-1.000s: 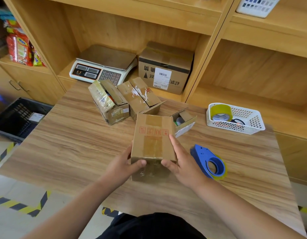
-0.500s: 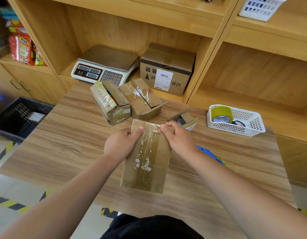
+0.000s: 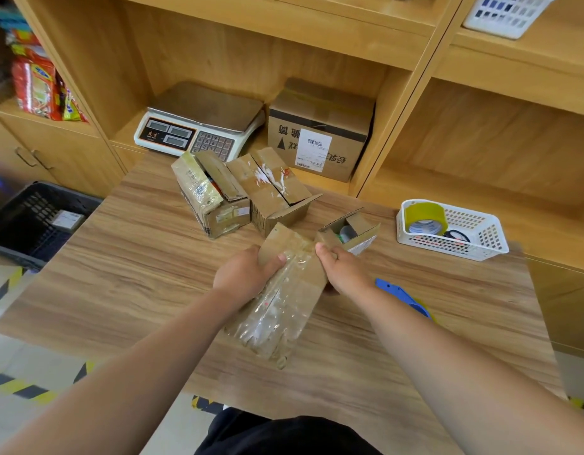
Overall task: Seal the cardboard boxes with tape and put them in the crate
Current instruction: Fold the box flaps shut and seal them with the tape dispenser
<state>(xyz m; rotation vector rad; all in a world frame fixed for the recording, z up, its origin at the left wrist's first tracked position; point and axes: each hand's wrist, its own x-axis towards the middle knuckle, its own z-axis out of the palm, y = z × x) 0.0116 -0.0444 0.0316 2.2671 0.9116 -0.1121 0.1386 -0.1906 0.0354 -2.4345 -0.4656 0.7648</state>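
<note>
Fingers of the left hand (image 3: pixel 247 274) curl round the left edge of a taped cardboard box (image 3: pixel 284 300), thumb pressed on its glossy top face. The right hand (image 3: pixel 344 274) grips the opposite edge the same way. The box sits tilted over the middle of the worktop (image 3: pixel 136 264). Just beyond the right hand stands a small open box (image 3: pixel 353 229), and a blue tape dispenser (image 3: pixel 404 295) lies beside the right wrist. Two more cardboard boxes (image 3: pixel 215 201) sit behind. Right is a white basket (image 3: pixel 481 238) holding a yellow tape roll (image 3: pixel 425 216). A black crate (image 3: pixel 27 221) stands on the floor to the left.
</note>
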